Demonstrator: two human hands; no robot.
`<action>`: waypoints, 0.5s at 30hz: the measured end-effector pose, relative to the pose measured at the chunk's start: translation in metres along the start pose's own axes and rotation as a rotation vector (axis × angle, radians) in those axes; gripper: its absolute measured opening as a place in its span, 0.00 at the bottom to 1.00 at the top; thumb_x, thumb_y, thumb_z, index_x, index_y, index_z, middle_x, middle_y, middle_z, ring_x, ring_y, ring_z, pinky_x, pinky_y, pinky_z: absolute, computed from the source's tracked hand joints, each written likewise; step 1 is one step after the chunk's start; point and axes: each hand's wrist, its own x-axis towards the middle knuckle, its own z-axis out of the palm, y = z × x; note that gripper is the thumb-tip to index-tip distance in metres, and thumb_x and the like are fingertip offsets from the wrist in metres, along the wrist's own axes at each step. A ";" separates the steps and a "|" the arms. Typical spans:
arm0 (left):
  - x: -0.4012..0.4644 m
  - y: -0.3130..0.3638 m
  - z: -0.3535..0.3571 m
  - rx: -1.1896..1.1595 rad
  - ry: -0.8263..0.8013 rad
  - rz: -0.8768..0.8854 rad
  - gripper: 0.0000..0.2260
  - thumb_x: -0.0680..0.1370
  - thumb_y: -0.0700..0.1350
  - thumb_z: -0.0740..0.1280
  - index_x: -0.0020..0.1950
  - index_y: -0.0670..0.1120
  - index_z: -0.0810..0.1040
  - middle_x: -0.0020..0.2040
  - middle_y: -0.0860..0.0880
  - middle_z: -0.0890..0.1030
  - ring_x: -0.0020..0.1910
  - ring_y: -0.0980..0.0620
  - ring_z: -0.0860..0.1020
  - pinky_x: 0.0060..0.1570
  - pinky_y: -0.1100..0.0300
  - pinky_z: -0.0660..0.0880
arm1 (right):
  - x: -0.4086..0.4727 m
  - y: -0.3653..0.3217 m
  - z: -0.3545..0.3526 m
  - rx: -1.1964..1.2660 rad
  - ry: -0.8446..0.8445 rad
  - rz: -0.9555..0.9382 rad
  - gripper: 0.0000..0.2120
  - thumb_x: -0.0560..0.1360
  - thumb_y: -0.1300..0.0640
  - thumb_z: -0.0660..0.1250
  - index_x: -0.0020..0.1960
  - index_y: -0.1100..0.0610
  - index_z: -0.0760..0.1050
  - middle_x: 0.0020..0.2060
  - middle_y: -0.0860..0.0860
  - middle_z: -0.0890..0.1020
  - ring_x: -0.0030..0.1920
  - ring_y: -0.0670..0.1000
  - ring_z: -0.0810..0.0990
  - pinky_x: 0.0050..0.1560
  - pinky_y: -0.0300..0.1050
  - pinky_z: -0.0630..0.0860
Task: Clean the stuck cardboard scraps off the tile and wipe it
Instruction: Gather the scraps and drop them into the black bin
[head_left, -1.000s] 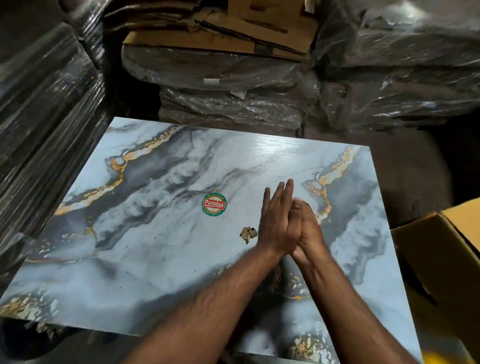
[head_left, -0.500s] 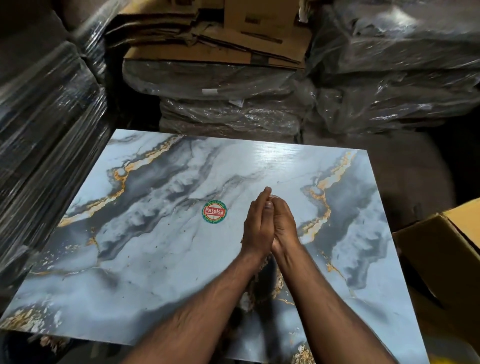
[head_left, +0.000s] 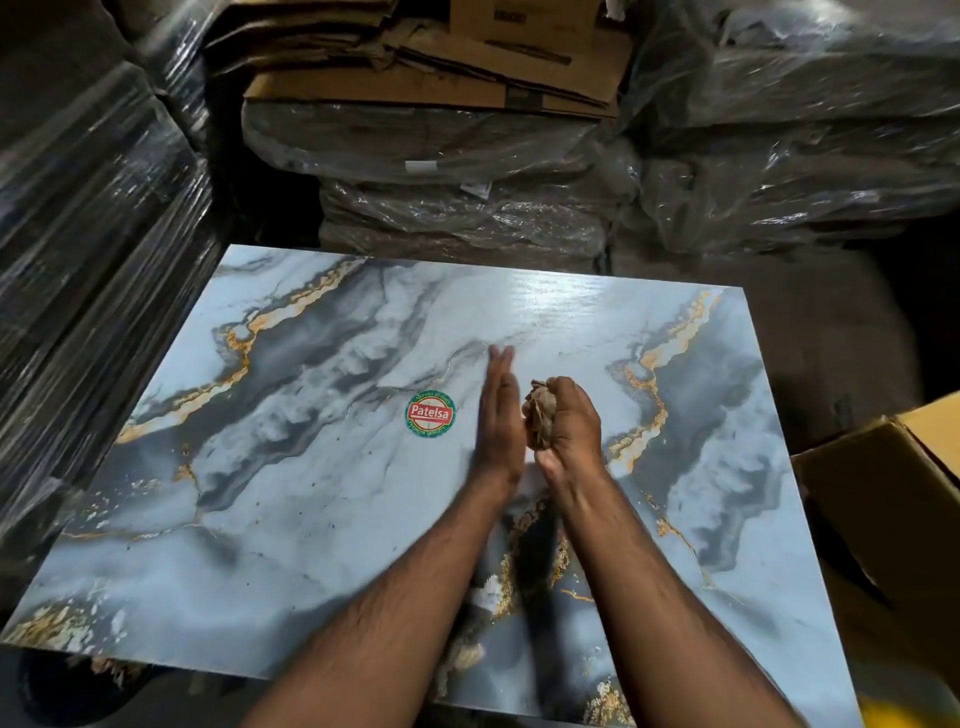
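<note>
- The right hand (head_left: 566, 423) has its fingers (head_left: 563, 387) curled tight round a crumpled wad of brown cardboard scraps (head_left: 537, 415), which pokes out on the side facing the other hand.
- The left hand (head_left: 501, 415) stands on edge with its fingers (head_left: 500, 358) straight and held together, holding nothing; its palm faces the wad and lies just beside it, though I cannot tell whether they touch.
- Both hands hover over the middle of the large glossy blue-grey marble-patterned tile with gold veins (head_left: 311, 493), which lies flat beneath them.
- Just left of the left-hand fingers, a round green-and-red "Patelsa" sticker (head_left: 430, 413) sits on the tile.
- Small dark specks dot the tile surface left of the fingers and nearer the person.
- Beyond the fingertips, past the tile's far edge, stand plastic-wrapped stacks (head_left: 457, 218) topped with flattened brown cardboard boxes (head_left: 431, 67).
- Well right of the right-hand fingers, an open brown cardboard box (head_left: 893, 499) stands beside the tile.
</note>
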 end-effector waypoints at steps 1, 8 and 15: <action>0.001 -0.008 -0.004 0.071 0.123 -0.016 0.18 0.81 0.49 0.52 0.69 0.54 0.71 0.74 0.48 0.69 0.73 0.53 0.66 0.72 0.60 0.61 | 0.002 -0.002 -0.004 0.041 0.029 0.020 0.02 0.75 0.61 0.64 0.44 0.58 0.75 0.32 0.56 0.75 0.29 0.52 0.74 0.32 0.41 0.71; -0.047 -0.065 -0.046 1.241 -0.129 0.064 0.27 0.76 0.64 0.60 0.70 0.50 0.70 0.54 0.44 0.73 0.50 0.43 0.74 0.49 0.49 0.74 | -0.004 0.004 -0.027 0.045 0.015 0.056 0.03 0.74 0.60 0.66 0.47 0.59 0.75 0.33 0.56 0.76 0.29 0.53 0.75 0.31 0.41 0.69; -0.034 -0.058 -0.038 1.479 -0.434 0.182 0.19 0.82 0.57 0.57 0.70 0.50 0.64 0.60 0.42 0.73 0.54 0.40 0.74 0.48 0.50 0.70 | -0.016 0.018 -0.053 0.057 -0.030 0.081 0.04 0.74 0.59 0.67 0.46 0.60 0.77 0.33 0.56 0.77 0.30 0.53 0.75 0.30 0.40 0.70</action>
